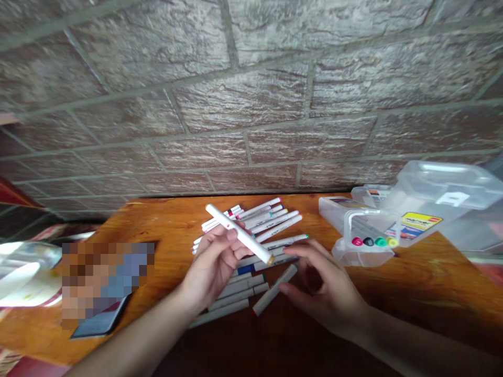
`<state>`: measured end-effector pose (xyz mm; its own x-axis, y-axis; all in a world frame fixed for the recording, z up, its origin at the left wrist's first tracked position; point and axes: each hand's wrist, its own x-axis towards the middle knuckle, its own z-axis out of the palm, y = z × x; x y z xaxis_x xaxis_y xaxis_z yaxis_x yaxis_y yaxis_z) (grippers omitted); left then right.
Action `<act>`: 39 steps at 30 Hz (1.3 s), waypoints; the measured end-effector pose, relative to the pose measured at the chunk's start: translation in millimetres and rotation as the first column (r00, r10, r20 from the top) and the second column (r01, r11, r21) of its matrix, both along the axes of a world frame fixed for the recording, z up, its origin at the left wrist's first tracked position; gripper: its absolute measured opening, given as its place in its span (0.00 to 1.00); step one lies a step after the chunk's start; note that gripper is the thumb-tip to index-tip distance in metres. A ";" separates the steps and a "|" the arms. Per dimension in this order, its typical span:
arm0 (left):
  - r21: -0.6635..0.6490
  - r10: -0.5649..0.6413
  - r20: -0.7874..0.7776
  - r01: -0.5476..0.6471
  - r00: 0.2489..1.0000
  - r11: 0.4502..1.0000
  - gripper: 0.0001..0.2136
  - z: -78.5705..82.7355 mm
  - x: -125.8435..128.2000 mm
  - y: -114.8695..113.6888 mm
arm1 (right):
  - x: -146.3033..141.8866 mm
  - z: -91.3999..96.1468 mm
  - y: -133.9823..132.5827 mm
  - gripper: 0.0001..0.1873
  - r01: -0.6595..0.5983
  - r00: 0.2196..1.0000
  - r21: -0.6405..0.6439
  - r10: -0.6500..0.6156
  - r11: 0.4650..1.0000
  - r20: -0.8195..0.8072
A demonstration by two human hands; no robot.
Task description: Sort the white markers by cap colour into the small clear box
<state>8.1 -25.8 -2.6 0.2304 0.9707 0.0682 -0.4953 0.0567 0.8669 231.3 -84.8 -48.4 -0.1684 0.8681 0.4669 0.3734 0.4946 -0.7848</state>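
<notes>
Several white markers point(267, 215) lie in a loose heap on the orange wooden table point(165, 230). My left hand point(214, 264) is lifted above the heap, its fingers closed around one white marker point(239, 234) that slants down to the right, its yellowish tip pointing at my other hand. My right hand point(324, 285) rests low on the table, fingertips pinching the end of another white marker point(275, 289) lying on the wood.
A clear plastic case point(363, 230) lies on its side at the right, with coloured marker caps showing at its opening. Behind it sits a larger clear box point(444, 201). A brick wall point(251, 94) rises behind the table. A dark flat object point(100, 322) lies at the left.
</notes>
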 end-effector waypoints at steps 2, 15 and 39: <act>-0.189 0.024 0.182 0.011 0.983 0.982 0.07 6.8 0.2 6.3 | 0.2 -0.9 -1.1 0.22 -0.003 1.000 -0.030 0.003 1.000 -0.001; -0.362 0.067 0.239 0.025 0.969 0.932 0.04 9.1 -1.8 8.7 | -2.0 -3.8 0.3 0.17 0.004 1.000 -0.064 -0.003 0.998 0.010; 0.861 0.620 -0.505 0.298 0.601 0.412 0.15 -6.3 -20.0 -4.0 | 0.9 -3.3 2.2 0.04 -0.054 0.988 -0.138 0.073 0.989 0.137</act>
<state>-11.8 -29.8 -9.0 0.4787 0.4969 0.7239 0.3616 -0.8629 0.3532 232.1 -82.7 -51.7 -0.2810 0.9066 0.3148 0.4570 0.4149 -0.7868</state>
